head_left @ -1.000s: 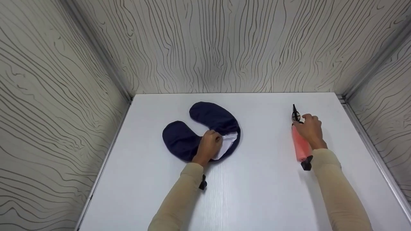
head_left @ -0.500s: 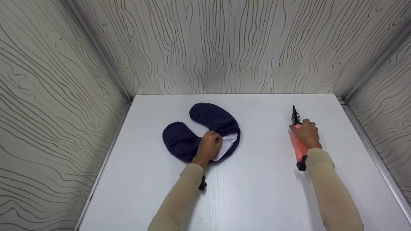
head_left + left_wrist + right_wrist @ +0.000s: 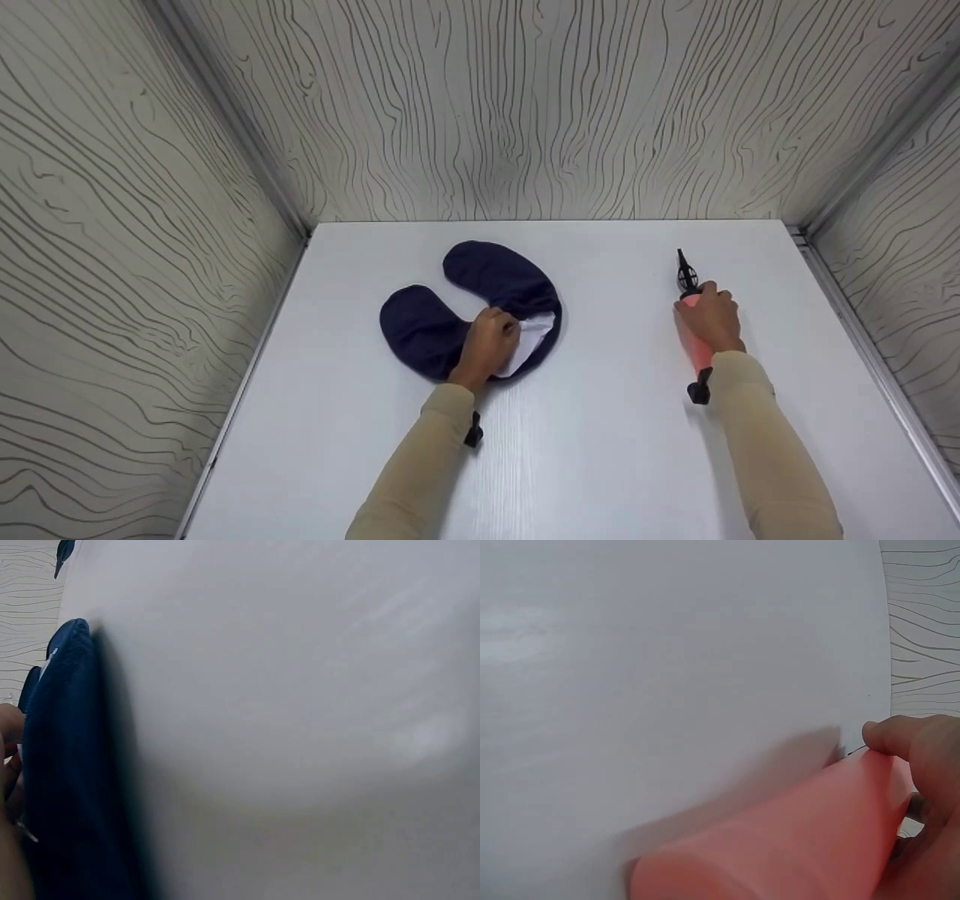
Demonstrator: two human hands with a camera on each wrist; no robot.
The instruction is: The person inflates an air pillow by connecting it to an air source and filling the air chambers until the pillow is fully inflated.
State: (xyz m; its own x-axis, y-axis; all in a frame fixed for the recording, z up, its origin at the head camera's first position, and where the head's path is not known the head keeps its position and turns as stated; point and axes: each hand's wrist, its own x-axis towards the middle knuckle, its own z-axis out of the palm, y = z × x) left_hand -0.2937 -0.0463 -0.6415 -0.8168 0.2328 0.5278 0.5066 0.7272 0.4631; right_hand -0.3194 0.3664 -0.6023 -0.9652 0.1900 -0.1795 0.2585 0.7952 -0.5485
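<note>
Head view: both hands are occupied, each with a separate item, at a white table (image 3: 600, 435). The navy cushion (image 3: 418, 328), U-shaped, lies left of the table's middle, its opening parted and the white lining (image 3: 534, 334) exposed. The left hand (image 3: 489, 341) has its fingers curled at the edge of that opening and appears to pinch the fabric; what exactly sits between the fingertips is hidden. The right hand (image 3: 711, 319) has its fingers wrapped round the upper end of a pink cylinder (image 3: 696, 355), well apart from the cushion on the right, its black nozzle (image 3: 687, 277) directed toward the back wall (image 3: 480, 112). The right wrist view confirms this hold; whether the cylinder touches the table cannot be told. Done, as shown: opening parted, cylinder in hand. Outstanding: cylinder and cushion are not in contact, and the opening is not closed. Progress is judged early.
</note>
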